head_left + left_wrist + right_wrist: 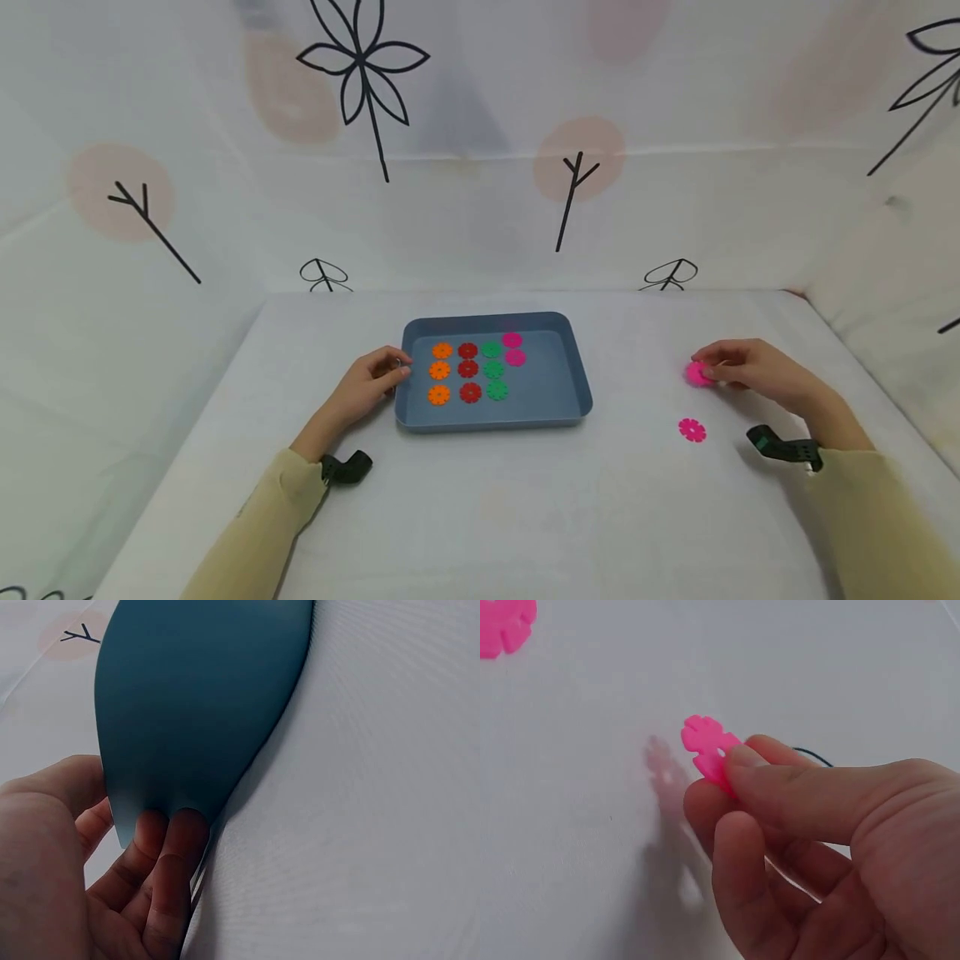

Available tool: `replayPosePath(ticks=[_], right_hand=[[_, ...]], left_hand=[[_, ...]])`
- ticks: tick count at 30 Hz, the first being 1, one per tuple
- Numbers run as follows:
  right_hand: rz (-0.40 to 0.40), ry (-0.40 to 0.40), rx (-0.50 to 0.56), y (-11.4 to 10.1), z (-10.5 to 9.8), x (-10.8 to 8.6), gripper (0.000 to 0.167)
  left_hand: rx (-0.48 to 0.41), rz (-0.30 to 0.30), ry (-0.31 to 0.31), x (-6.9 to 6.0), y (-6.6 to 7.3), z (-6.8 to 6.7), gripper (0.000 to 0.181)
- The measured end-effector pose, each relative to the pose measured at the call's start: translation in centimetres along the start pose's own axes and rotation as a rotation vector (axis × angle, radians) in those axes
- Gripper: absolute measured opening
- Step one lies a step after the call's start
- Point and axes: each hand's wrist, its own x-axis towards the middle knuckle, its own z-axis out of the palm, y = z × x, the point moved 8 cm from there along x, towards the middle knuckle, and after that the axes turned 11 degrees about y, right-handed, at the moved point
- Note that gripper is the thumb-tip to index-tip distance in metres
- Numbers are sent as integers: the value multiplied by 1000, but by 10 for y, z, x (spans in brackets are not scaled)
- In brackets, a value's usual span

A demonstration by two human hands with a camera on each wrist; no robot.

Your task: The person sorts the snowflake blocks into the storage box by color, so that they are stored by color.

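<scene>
A blue-grey tray lies on the white table, with notched plastic discs in columns: orange discs, red discs, green discs and two pink discs. My left hand grips the tray's left rim, thumb over the edge; in the left wrist view its fingers press the outer wall. Off to the right, my right hand pinches a pink notched disc between thumb and fingers, held tilted just above the table. Another pink disc lies flat on the cloth nearer me.
White cloth covers the table, and patterned fabric rises behind it and at both sides. A dark wrist strap sits on the left wrist and another on the right.
</scene>
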Motion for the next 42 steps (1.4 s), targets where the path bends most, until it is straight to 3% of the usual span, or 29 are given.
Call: replayPosePath(ticks=[13, 31, 42], right_hand=[[-16, 20, 81, -43, 19, 15, 38], [-204, -62, 132, -135, 53, 52, 30], [-262, -129, 150, -174, 86, 68, 28]], left_hand=[[9, -2, -3, -1, 2, 0, 24], [13, -6, -8, 0, 0, 0, 24], [11, -19, -9, -1, 2, 0, 25]])
